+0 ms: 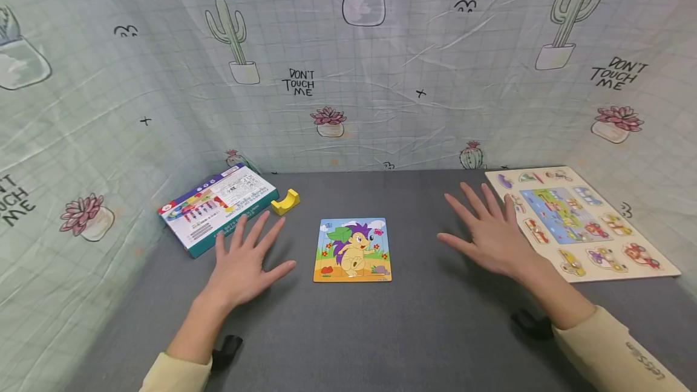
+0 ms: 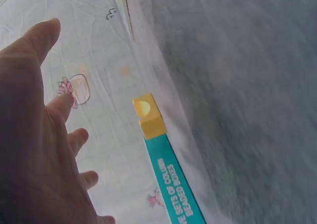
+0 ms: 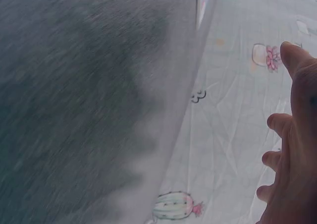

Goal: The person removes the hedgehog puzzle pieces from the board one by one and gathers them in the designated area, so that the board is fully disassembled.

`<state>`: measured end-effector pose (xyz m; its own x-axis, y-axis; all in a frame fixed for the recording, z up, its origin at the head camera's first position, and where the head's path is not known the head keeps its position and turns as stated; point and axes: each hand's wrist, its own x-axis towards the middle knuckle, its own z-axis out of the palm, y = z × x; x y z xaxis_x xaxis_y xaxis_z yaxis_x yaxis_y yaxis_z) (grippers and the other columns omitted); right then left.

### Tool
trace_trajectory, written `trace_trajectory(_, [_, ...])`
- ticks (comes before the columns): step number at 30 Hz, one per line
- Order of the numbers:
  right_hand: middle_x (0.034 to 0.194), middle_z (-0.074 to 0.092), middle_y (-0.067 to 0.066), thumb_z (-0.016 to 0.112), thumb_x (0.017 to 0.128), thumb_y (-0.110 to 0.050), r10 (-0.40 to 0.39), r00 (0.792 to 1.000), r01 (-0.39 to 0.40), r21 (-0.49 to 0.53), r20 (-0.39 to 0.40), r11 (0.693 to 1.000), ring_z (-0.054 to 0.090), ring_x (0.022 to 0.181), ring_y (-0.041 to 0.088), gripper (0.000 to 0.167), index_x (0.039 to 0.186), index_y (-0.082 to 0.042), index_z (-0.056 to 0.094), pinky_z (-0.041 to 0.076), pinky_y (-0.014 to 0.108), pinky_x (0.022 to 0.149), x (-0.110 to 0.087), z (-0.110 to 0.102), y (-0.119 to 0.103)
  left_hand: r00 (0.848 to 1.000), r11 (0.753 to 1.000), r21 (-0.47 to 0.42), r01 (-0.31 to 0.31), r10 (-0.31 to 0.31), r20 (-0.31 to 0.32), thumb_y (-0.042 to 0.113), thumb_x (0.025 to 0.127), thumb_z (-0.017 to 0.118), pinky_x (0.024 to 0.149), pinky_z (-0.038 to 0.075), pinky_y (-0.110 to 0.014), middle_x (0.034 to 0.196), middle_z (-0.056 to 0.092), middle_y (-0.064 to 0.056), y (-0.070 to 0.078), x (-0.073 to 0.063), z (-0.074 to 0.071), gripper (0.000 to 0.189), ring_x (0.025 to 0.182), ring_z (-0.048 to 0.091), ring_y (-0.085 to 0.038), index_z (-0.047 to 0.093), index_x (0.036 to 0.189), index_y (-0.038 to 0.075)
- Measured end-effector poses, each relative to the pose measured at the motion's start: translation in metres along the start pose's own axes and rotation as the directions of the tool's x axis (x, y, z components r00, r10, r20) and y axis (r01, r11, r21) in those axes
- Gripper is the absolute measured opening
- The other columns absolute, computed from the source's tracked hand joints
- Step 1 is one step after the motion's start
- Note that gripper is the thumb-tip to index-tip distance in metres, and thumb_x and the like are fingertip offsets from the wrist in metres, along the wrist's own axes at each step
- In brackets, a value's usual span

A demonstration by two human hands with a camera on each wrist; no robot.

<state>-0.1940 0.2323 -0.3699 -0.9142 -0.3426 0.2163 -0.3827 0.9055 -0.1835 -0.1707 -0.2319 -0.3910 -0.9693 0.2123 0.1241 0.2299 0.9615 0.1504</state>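
Note:
My left hand [image 1: 239,271] is spread over the grey table with straight fingers and holds nothing. Its fingertips overlap the near edge of a teal and white box [image 1: 218,207] in the head view. Just beyond them lies a yellow block [image 1: 285,202] with a curved hollow. Between the hands, a square puzzle [image 1: 353,250] shows a purple hedgehog under a leaf, its pieces all fitted together. To the right, my right hand [image 1: 492,238] is also spread, palm down, with nothing in its grasp. Its little finger and wrist overlap the left edge of a wooden puzzle board [image 1: 544,259].
The grey table [image 1: 419,331] runs back to a cloth backdrop [image 1: 392,107] printed with cacti. This cloth also rises along the left and right sides. A black wrist strap [image 1: 226,352] shows under the left wrist, another [image 1: 530,324] under the right.

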Motion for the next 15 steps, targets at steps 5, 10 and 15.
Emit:
trace_trajectory(5, [0.167, 0.013, 0.017, 0.057, 0.094, -0.064, -0.004, 1.0, 0.005, 0.027, -0.009, 1.0, 0.0, 0.151, 0.044, 0.087, 0.161, -0.017, 0.028, -0.005, 0.072, 0.111, 0.01, 0.001, -0.011, 1.0, 1.0, -0.026, -0.005, 0.005, -0.012, 0.073, 0.088, 0.057, 0.106, -0.003, -0.078, 0.167, 0.014, -0.011, 0.009, 0.005, 0.002, 0.092, 0.15, 0.001, -0.046, 0.026, 0.162, 0.026])
trace_trajectory(10, [0.167, 0.013, 0.016, 0.06, 0.093, -0.063, -0.022, 1.0, 0.022, 0.051, -0.011, 0.998, 0.002, 0.151, 0.045, 0.088, 0.161, -0.017, 0.028, -0.003, 0.071, 0.112, 0.023, 0.005, -0.021, 1.0, 0.998, -0.056, -0.013, 0.012, -0.026, 0.076, 0.087, 0.054, 0.107, -0.001, -0.078, 0.167, 0.014, -0.011, 0.016, 0.012, 0.006, 0.094, 0.15, 0.001, -0.044, 0.025, 0.162, 0.027])
trace_trajectory(15, [0.166, 0.014, 0.016, 0.063, 0.092, -0.062, -0.05, 0.998, 0.052, 0.077, -0.026, 0.996, 0.006, 0.151, 0.044, 0.089, 0.161, -0.017, 0.028, -0.001, 0.07, 0.113, 0.036, 0.012, -0.032, 0.999, 0.995, -0.091, -0.028, 0.024, -0.039, 0.075, 0.087, 0.056, 0.107, 0.002, -0.078, 0.167, 0.015, -0.01, 0.022, 0.018, 0.01, 0.094, 0.15, 0.003, -0.043, 0.024, 0.162, 0.028])
